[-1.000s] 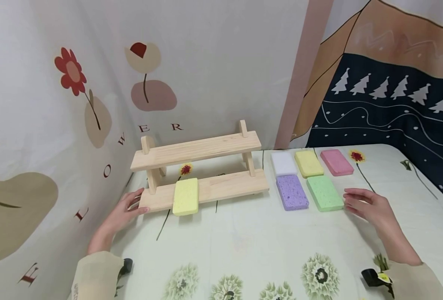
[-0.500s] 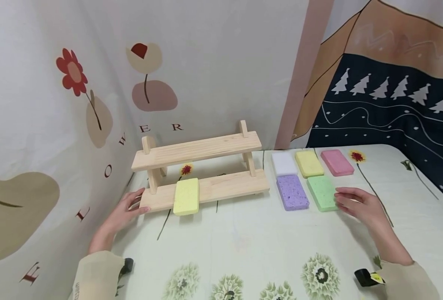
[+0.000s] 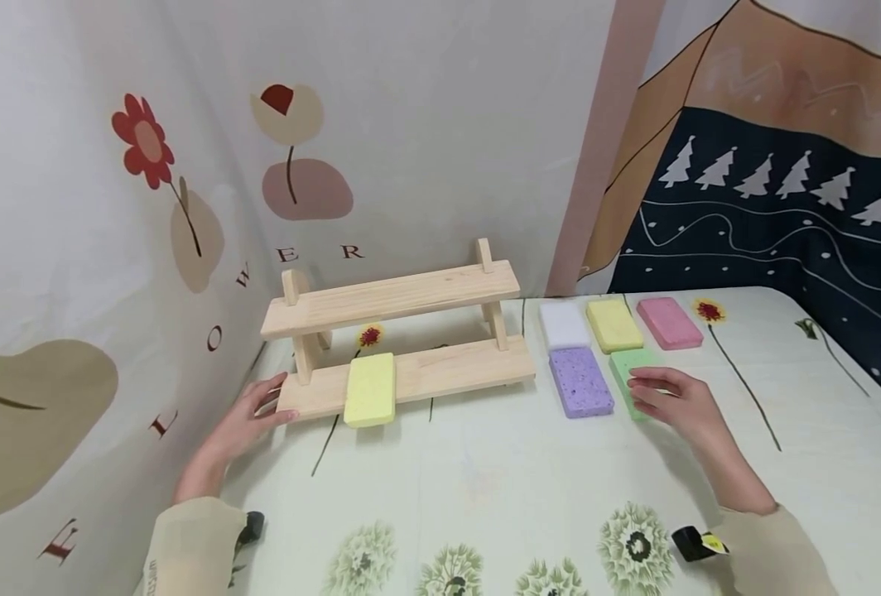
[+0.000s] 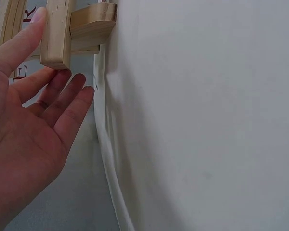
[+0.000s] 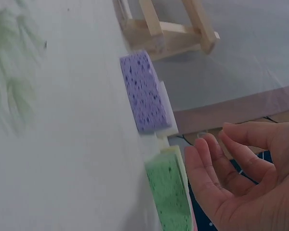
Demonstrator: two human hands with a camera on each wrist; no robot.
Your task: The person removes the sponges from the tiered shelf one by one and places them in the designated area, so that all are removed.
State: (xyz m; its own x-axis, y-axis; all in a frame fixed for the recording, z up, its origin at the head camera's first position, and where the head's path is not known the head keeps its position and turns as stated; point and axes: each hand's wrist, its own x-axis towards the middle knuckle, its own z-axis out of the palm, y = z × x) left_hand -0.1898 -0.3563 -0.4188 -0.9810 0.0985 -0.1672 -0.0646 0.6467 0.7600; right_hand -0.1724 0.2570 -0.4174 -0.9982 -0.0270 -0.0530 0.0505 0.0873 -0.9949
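A two-tier wooden shelf [image 3: 455, 364] stands on the cloth. My left hand [image 3: 250, 418] holds the left end of its lower board, thumb [image 4: 36, 24] on the front edge and fingertips at the end. A yellow sponge [image 3: 369, 389] lies on that board, overhanging its front. My right hand [image 3: 679, 406] hovers over a green sponge [image 5: 171, 192], hiding part of it in the head view; its fingers are loosely bent with nothing between them. Left of the green sponge lies a purple sponge [image 3: 580, 382].
Behind these, white [image 3: 564, 325], yellow [image 3: 614, 324] and pink sponges [image 3: 669, 323] form a back row. A printed curtain [image 3: 440, 124] hangs close behind the shelf and along the left side. The flower-patterned cloth [image 3: 485, 480] covers the table.
My right hand has moved left, from beside the green sponge to over it. The left hand stays at the shelf end, and the sponges have not moved.
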